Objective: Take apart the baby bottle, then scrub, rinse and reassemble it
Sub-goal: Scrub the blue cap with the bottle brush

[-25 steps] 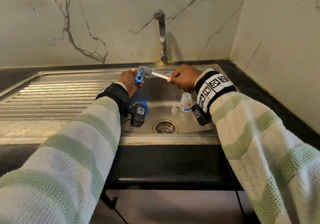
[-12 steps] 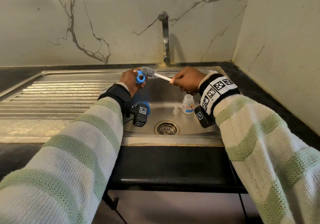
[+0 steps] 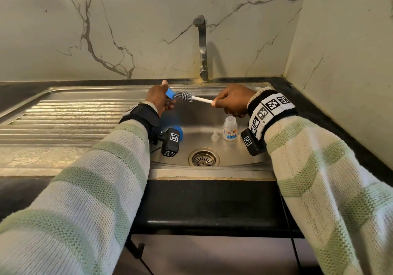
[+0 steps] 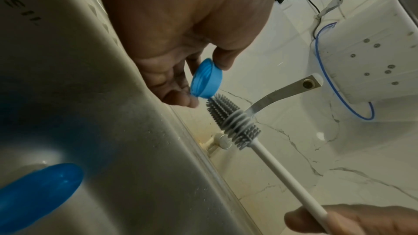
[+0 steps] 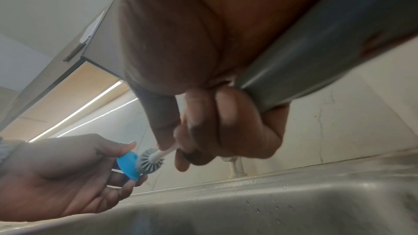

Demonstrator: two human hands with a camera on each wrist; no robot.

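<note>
Right hand (image 5: 217, 122) gripping brush (image 5: 150, 160) — bristles at blue ring (image 5: 127, 164), left hand (image 5: 68, 172) pinching ring

Pale marble walls (image 3: 148, 29) with dark grey veins meet in a corner at the right. A steel tap (image 3: 201, 47) rises from the black surface (image 3: 212, 206) behind a stainless sink (image 3: 208, 174), whose ribbed draining board (image 3: 63, 121) runs off to the left. Strip lights (image 5: 86, 106) glow overhead, beside a cupboard (image 5: 95, 29).
</note>
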